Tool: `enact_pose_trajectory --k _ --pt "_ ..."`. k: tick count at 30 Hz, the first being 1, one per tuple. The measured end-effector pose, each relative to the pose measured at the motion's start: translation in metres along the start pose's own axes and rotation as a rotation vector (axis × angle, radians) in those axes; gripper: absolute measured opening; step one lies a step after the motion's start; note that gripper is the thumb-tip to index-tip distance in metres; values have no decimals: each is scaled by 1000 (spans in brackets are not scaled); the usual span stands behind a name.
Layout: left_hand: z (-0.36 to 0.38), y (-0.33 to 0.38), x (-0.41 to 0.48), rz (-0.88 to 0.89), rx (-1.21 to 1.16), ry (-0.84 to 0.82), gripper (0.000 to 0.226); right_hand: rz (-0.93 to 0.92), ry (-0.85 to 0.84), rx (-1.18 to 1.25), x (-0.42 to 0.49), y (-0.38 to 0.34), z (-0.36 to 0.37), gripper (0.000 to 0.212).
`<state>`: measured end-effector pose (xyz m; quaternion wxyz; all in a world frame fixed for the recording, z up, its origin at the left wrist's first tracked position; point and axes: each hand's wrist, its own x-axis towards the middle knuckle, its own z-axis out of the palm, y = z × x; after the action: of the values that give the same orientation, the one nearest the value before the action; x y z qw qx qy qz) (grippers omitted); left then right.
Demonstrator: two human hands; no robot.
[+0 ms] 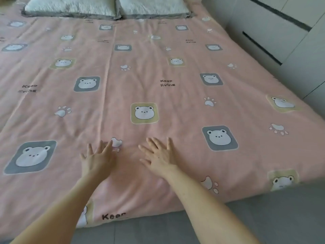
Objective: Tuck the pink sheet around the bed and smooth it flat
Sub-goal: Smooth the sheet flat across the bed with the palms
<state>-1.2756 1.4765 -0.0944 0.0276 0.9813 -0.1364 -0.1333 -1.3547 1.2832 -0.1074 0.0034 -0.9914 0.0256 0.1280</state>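
Observation:
A pink sheet (158,71) printed with bear faces, paw prints and "Keep living" covers the whole bed. Faint creases run along its middle and near the foot. My left hand (98,160) lies flat on the sheet near the foot edge, fingers spread, its fingertips by a paw print. A short gap to the right, my right hand (159,156) rests palm down with fingers apart. Neither hand holds any cloth. The sheet's near edge hangs over the foot of the bed above the floor.
Two white fluffy pillows (70,6) (153,5) with grey trim lie at the head of the bed. White cabinets (281,32) with dark handle slots stand along the right side. Grey floor tiles (263,217) lie below the foot edge.

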Motion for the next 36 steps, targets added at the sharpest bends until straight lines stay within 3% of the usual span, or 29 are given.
enact_pose_trajectory --k 4,8,10,13,17,19,21,23,27,31,36 --pt "38 87 32 -191 -62 26 59 164 128 35 -7 136 29 63" --pt "57 193 56 -129 -29 91 61 400 188 -24 -52 289 53 63" --pt "66 265 50 3 3 95 59 546 169 -67 -88 357 61 62" --pt "84 373 13 356 19 30 52 825 137 -23 -140 433 61 63" --pt "71 431 0 719 -10 -115 48 1075 158 159 -135 457 36 58" --pt "49 418 32 598 -96 -6 48 943 272 243 -95 446 14 58" --pt "29 386 77 249 -108 88 50 640 282 202 -50 426 -2 57" --pt "13 349 120 -51 -49 93 57 353 266 182 -9 406 -13 56" --pt "-1 314 193 -366 -131 46 61 -11 185 90 62 386 -15 54" --pt "1 309 267 -401 -134 111 67 -102 168 46 142 385 -12 55" --pt "-5 360 351 -301 -95 159 70 12 251 19 218 437 -19 61"
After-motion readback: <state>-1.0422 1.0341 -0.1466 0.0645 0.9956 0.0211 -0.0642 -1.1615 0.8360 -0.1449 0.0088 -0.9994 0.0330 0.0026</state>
